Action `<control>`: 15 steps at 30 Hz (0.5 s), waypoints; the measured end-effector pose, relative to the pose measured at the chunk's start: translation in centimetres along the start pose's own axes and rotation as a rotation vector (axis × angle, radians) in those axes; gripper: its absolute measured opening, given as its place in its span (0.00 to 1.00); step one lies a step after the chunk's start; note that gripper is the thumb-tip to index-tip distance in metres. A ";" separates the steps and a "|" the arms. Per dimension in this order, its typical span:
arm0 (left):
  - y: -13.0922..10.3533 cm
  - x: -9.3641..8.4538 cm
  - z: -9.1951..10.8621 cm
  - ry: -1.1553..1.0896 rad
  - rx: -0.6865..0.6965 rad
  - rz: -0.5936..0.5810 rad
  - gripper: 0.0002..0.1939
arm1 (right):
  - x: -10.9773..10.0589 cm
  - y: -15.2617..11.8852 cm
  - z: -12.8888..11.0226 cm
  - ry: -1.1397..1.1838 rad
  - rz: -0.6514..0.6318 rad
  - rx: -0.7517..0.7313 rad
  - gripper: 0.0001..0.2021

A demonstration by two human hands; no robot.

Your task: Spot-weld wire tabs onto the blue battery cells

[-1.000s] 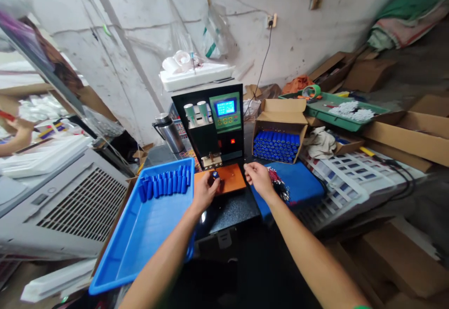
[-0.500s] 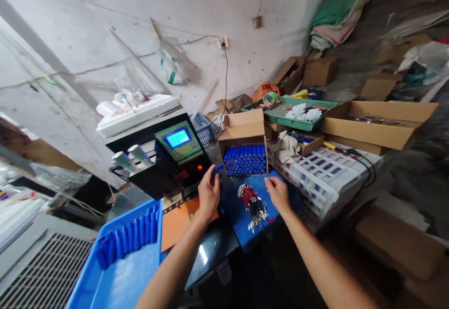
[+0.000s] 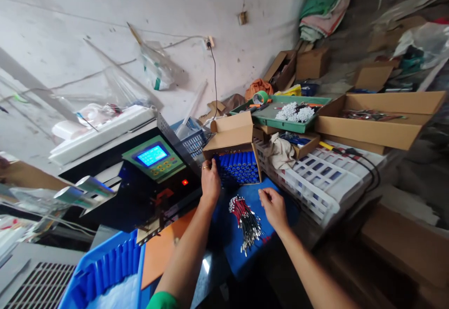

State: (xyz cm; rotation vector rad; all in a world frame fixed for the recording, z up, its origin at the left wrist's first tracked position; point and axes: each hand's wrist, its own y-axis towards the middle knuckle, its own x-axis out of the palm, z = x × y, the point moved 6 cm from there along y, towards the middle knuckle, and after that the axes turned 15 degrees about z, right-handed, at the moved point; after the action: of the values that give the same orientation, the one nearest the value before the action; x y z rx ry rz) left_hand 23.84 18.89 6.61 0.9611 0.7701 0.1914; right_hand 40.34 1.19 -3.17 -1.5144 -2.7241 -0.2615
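My left hand [image 3: 210, 180] is at the left edge of an open cardboard box [image 3: 229, 133], its fingers closed around something I cannot make out at the ends of the blue cylinders [image 3: 240, 166] stacked inside. My right hand [image 3: 272, 206] hovers over the right part of a blue mat [image 3: 224, 234], thumb and fingers pinched together; whatever they hold, if anything, is too small to see. Between the hands a bundle of red and black wires [image 3: 247, 220] with white and metal tips lies on the mat.
A black machine [image 3: 140, 187] with a lit screen stands left, above a blue tray [image 3: 115, 271] holding several blue cylinders. On the right are a white crate [image 3: 315, 173], a green tray [image 3: 277, 117] and an open carton [image 3: 368, 131].
My left hand has moved up to the box's left edge, and the blue cylinder that showed in it no longer shows. The view has shifted, with the machine appearing larger and further left.
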 end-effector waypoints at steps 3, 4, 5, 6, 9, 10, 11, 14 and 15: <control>-0.3 -0.2 -0.1 -0.014 -0.008 -0.011 0.22 | -0.1 0.1 0.0 0.000 0.003 0.010 0.22; -0.3 -0.2 -0.2 -0.017 -0.012 -0.016 0.22 | -0.1 0.1 0.1 0.000 0.003 0.010 0.22; -0.2 -0.3 -0.2 -0.017 -0.014 -0.019 0.22 | -0.1 0.1 0.1 -0.001 0.002 0.007 0.22; -0.1 -0.3 -0.2 -0.014 -0.018 -0.018 0.22 | -0.1 0.1 0.1 -0.002 0.002 0.004 0.23; 0.2 -0.1 -0.2 0.006 -0.026 -0.007 0.22 | 0.0 0.0 0.2 -0.009 0.000 -0.001 0.23; 0.4 -0.1 -0.3 0.018 -0.031 -0.003 0.22 | 0.0 0.0 0.2 -0.013 0.003 -0.004 0.23; 0.4 0.0 -0.3 0.031 -0.041 -0.003 0.22 | 0.0 0.0 0.2 -0.018 0.007 -0.009 0.23; 0.6 -0.5 -0.2 0.045 -0.100 -0.013 0.21 | 0.1 0.0 0.1 -0.027 0.019 -0.036 0.23; 0.5 -1.1 0.2 0.032 -0.114 -0.010 0.21 | 0.2 0.0 0.1 -0.025 0.018 -0.044 0.23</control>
State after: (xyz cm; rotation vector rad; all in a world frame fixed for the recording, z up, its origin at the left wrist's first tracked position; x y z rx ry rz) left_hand 23.28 18.55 7.65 0.8481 0.7851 0.2404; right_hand 40.27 1.33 -3.22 -1.5630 -2.7399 -0.3072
